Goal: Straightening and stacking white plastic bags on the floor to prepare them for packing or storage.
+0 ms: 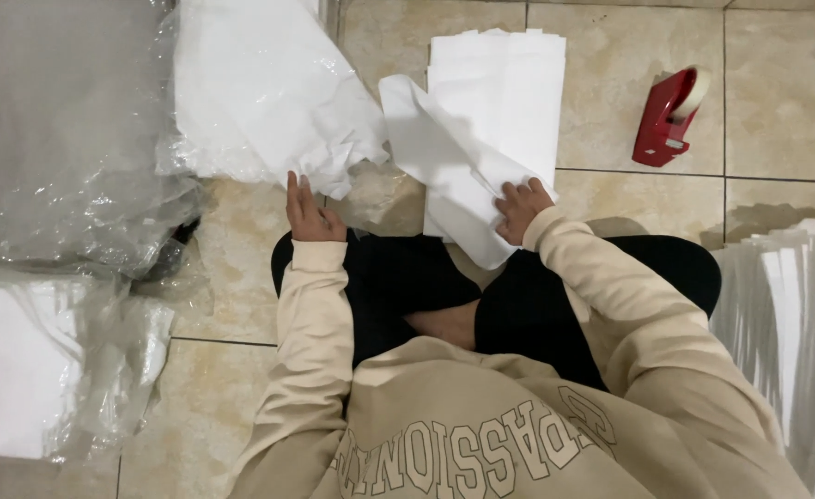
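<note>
Right hand (521, 209) is curled down on a loose white sheet (449, 171), fingers pressing its lower end where it drapes over the person's knee. Left hand (310, 214) lies flat and open, fingertips touching the ragged edge of a crumpled white sheet (269, 92) that spills out of torn clear plastic wrap (66, 166). The person sits cross-legged on the tiled floor (611, 111) in a beige sweatshirt and black trousers. Just beyond the right hand, the loose sheet leans up against a neat stack of folded white sheets (509, 83) lying flat on the tiles. Further out to the right sits a red tape dispenser (668, 118), well apart from the stack. Along the right edge stands a row of white sheets on end (796, 314), and at the left lies another wrapped white bundle (10, 370).
</note>
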